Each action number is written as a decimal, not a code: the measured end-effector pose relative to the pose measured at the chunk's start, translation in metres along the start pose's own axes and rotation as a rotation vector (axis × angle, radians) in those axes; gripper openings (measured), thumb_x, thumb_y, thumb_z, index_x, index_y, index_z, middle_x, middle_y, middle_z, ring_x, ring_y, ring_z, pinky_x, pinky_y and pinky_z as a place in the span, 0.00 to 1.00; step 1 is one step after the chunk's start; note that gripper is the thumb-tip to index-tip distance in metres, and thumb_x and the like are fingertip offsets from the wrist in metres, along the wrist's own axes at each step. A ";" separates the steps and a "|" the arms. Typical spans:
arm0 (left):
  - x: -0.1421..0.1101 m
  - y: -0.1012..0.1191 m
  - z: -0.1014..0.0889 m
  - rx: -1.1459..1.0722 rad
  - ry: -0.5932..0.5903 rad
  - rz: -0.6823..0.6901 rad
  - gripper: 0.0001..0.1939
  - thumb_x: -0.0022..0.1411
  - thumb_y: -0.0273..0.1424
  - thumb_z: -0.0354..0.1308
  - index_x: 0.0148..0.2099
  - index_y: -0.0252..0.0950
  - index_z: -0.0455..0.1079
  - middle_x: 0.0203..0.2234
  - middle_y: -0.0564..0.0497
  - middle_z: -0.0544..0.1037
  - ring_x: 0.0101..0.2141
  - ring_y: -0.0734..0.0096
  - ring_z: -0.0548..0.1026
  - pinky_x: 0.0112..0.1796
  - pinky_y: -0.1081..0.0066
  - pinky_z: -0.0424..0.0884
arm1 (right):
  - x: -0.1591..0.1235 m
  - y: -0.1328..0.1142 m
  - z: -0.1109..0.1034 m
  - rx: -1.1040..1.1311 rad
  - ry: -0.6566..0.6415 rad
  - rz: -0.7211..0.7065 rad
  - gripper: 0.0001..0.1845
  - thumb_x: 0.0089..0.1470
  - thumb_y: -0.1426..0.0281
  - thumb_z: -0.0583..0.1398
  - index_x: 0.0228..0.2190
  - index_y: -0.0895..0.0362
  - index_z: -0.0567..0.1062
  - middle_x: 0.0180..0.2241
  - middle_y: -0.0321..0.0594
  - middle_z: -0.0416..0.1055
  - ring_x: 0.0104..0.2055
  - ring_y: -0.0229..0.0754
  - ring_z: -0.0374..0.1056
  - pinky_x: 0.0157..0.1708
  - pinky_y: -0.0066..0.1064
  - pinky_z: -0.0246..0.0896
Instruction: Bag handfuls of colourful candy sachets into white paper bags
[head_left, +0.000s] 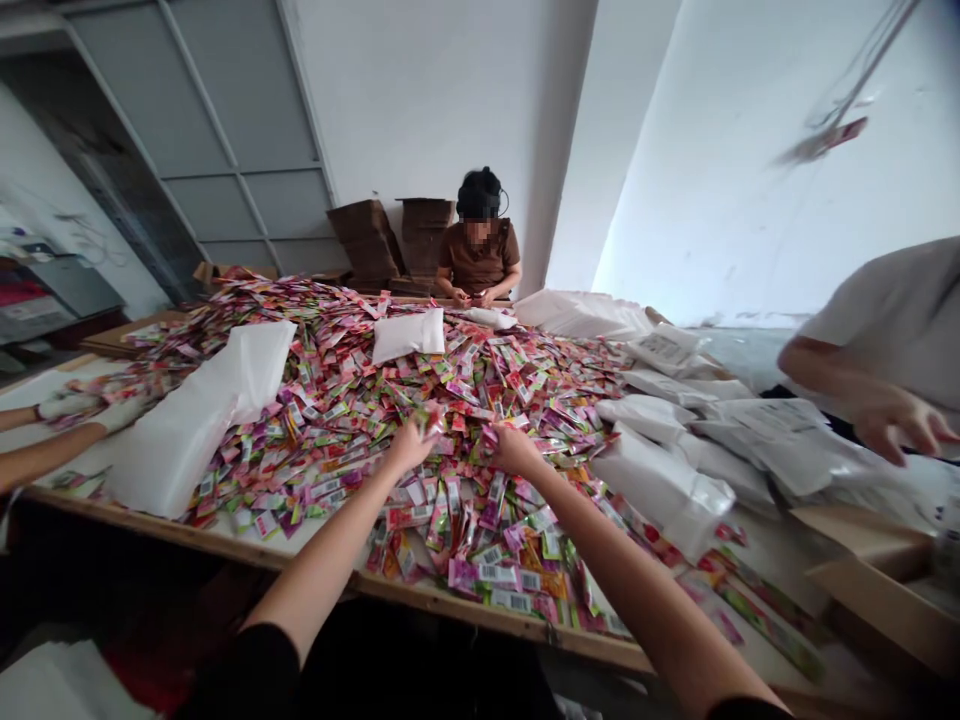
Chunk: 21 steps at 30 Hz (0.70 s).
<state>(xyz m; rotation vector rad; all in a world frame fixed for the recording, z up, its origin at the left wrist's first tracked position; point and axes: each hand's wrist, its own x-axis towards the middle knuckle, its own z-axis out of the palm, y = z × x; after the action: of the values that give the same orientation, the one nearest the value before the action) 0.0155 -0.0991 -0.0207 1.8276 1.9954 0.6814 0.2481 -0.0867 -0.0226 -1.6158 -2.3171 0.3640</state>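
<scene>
A wide heap of small, colourful sachets [345,410] in pink, purple, green and orange covers the table before me. Over its middle, my left hand [409,446] is closed around a sachet [430,420] that pokes out past the fingertips. My right hand [517,449], a little to the right, has its fingers pinched on a pink-purple sachet [490,437]. Whether either hand holds more than one sachet I cannot tell. Both forearms reach across the near sachets, some of which show barcodes.
Stacked white bags [176,440] lie left of me, and a filled white bag [409,336] rests on the heap. Packed bags [667,480] and an open carton [885,580] stand right. Co-workers are opposite, at right, and at left with gloved hands [120,412]. A wooden rim [442,600] edges the table.
</scene>
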 end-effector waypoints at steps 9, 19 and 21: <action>-0.007 -0.011 0.026 0.196 -0.007 -0.005 0.14 0.46 0.28 0.61 0.39 0.34 0.70 0.41 0.41 0.73 0.45 0.57 0.69 0.47 0.65 0.62 | 0.004 0.000 0.010 0.149 0.134 0.019 0.10 0.44 0.75 0.54 0.32 0.59 0.71 0.31 0.41 0.71 0.33 0.40 0.66 0.32 0.26 0.58; -0.068 -0.013 -0.018 -0.227 0.108 0.014 0.18 0.44 0.41 0.62 0.34 0.34 0.69 0.30 0.50 0.77 0.32 0.67 0.74 0.32 0.74 0.68 | -0.026 0.049 -0.034 0.465 0.245 -0.002 0.12 0.42 0.63 0.58 0.27 0.59 0.69 0.24 0.37 0.68 0.25 0.37 0.62 0.27 0.27 0.58; -0.084 -0.010 -0.006 -0.159 0.076 -0.073 0.16 0.46 0.41 0.61 0.33 0.34 0.69 0.28 0.49 0.77 0.30 0.67 0.74 0.31 0.74 0.68 | -0.026 0.039 -0.023 0.289 0.164 -0.029 0.10 0.42 0.67 0.58 0.30 0.59 0.69 0.27 0.38 0.70 0.27 0.37 0.64 0.29 0.26 0.58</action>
<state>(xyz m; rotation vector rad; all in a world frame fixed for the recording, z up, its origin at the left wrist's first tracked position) 0.0130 -0.1840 -0.0265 1.6517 1.9826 0.8726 0.2989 -0.0972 -0.0176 -1.4155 -2.0562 0.5131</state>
